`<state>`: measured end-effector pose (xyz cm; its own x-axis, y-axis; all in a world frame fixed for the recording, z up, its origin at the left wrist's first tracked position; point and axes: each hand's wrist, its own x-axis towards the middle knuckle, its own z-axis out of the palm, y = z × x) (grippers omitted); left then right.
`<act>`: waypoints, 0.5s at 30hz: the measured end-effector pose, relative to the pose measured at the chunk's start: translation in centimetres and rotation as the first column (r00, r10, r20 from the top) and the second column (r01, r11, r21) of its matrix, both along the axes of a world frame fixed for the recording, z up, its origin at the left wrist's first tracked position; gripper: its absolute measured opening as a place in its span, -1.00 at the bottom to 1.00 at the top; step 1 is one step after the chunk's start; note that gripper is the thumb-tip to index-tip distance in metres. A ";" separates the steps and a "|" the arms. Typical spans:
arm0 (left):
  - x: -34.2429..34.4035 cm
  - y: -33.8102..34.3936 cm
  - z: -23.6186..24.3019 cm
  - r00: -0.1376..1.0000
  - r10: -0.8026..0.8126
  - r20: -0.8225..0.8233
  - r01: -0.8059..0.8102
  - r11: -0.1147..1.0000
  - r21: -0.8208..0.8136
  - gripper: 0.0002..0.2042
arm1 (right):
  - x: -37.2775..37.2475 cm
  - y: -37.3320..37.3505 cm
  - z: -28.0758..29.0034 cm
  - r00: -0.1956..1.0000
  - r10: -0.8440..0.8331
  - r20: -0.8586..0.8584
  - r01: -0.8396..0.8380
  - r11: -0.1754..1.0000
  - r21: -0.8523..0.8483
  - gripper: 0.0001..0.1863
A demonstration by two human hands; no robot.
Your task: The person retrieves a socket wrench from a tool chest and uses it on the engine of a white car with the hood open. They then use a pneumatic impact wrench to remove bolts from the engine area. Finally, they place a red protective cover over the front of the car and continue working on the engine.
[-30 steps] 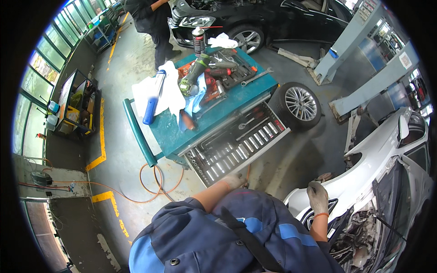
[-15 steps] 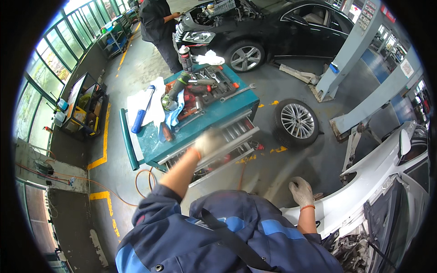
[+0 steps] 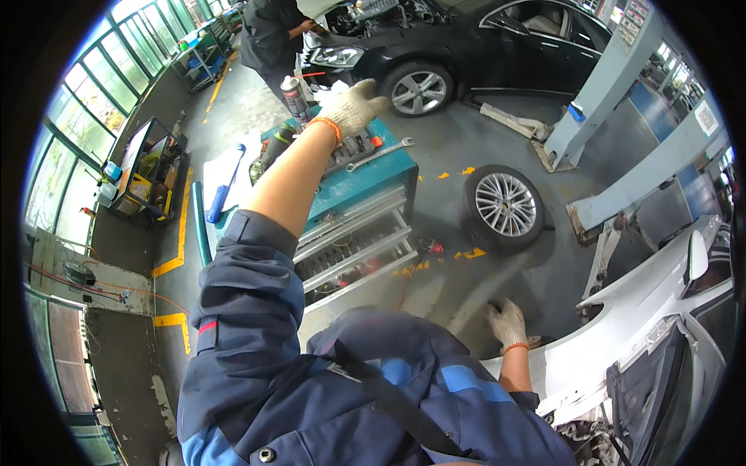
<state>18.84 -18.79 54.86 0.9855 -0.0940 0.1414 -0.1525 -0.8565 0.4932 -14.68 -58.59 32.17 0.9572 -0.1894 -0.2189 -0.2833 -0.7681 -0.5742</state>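
"Moved since half a second ago: left hand (image 3: 353,109), from the drawers (image 3: 357,258) on the near side of the tool cart (image 3: 373,172) to above its far end. Right hand (image 3: 507,323) almost in the same place, low at right, near the white car (image 3: 657,268)."

"And the fingers, in what state?"

"On the left, partly spread, with nothing visible in the grip. On the right, loosely bent; whether holding something small, cannot tell."

"And the hand tools (image 3: 359,144), where exactly?"

"On the far part of the cart top, just on the near side of the left hand, with the wrench (image 3: 382,154) farther right. White cloth (image 3: 329,93) and spray can (image 3: 294,98) at left of the hand. Touching or only above, impossible to say from this angle."

"How to make such a reach well?"

"Probably better to keep the wrist high, and to come down from above, not to sweep sideways; otherwise, some risk of knocking the can. Advisable also to hold the sleeve away from the green power tool (image 3: 273,147)."

"Anything else different?"

"Yes: rows of sockets, plain to see one second ago, now mostly out of sight. Forearm (image 3: 291,182) now across the cart, hiding part of the top."
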 end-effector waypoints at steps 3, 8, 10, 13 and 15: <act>-0.1 -0.7 -6.2 0.986 -0.117 -0.122 0.127 0.989 0.074 -0.40 | 0.1 0.5 -0.8 0.999 -0.040 -0.010 0.040 0.999 0.004 -0.62; -2.6 -0.5 -19.1 0.888 -0.376 -0.263 0.459 0.745 0.484 -0.40 | -0.4 3.1 -2.4 0.990 -0.073 -0.118 0.068 0.997 -0.046 -0.60; -3.5 0.9 -22.0 0.874 -0.477 -0.090 0.458 0.751 0.474 -0.49 | -0.5 4.0 -3.1 0.987 -0.043 -0.157 0.033 0.998 -0.061 -0.55; -4.1 2.1 -24.1 0.889 -0.450 0.080 0.416 0.869 0.270 -0.51 | -1.2 4.9 -4.8 0.951 -0.101 -0.294 0.058 0.987 -0.149 -0.52; -4.0 2.4 -24.4 0.894 -0.446 0.042 0.435 0.886 0.163 -0.57 | -2.2 4.9 -6.7 0.919 -0.142 -0.368 0.077 0.980 -0.186 -0.51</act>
